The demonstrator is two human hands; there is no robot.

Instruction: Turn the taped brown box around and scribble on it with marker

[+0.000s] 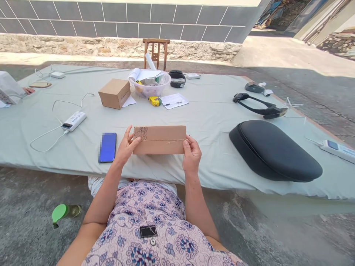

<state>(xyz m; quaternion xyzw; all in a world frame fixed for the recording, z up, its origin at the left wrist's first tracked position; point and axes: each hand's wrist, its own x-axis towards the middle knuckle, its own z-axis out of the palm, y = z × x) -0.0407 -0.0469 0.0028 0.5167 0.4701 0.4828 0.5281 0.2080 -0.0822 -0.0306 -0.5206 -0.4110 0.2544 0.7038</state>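
Observation:
Between my two hands is a brown cardboard box (162,139), held just above the near edge of the cloth-covered table. Dark scribbled lines mark its upper left corner, and a seam runs across its face. My left hand (127,147) grips the left end, thumb on the front face. At the right end, my right hand (192,151) is closed on the box with the thumb in front. A phone (108,147) with a blue screen lies just left of my left hand.
Farther back stand another cardboard box (114,93), a pink basin (149,88), a yellow tape measure (154,101) and paper (174,100). A black padded case (274,151) and a black headset (257,105) lie right. A power bank (74,121) with cables lies left. Another person's hand (28,90) shows far left.

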